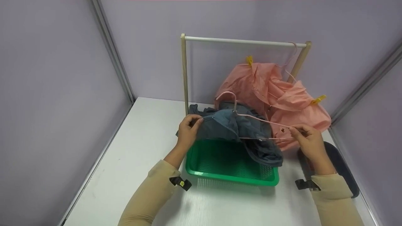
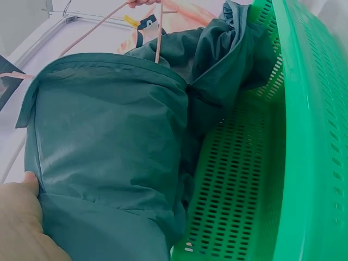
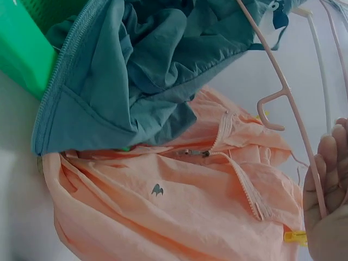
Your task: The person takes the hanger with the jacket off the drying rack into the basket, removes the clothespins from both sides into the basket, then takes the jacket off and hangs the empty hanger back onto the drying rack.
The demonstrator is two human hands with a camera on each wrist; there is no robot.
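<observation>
A grey-blue jacket (image 1: 238,131) is draped on a pink hanger (image 1: 251,117) above a green plastic basket (image 1: 232,179). My left hand (image 1: 189,129) grips the jacket's left shoulder; the left wrist view shows the jacket (image 2: 109,152) filling the frame beside the basket (image 2: 261,179). My right hand (image 1: 306,136) pinches the hanger's right end, and the right wrist view shows fingers (image 3: 329,174) curled round the pink hanger (image 3: 288,103). Behind, a pink jacket (image 1: 276,94) hangs from a small rack (image 1: 245,40), held with yellow pegs (image 1: 317,99).
The white table (image 1: 138,150) is boxed in by lilac walls on three sides. A dark flat object (image 1: 342,166) lies at the right, partly under my right forearm. The pink jacket (image 3: 179,206) spreads onto the table close to the basket.
</observation>
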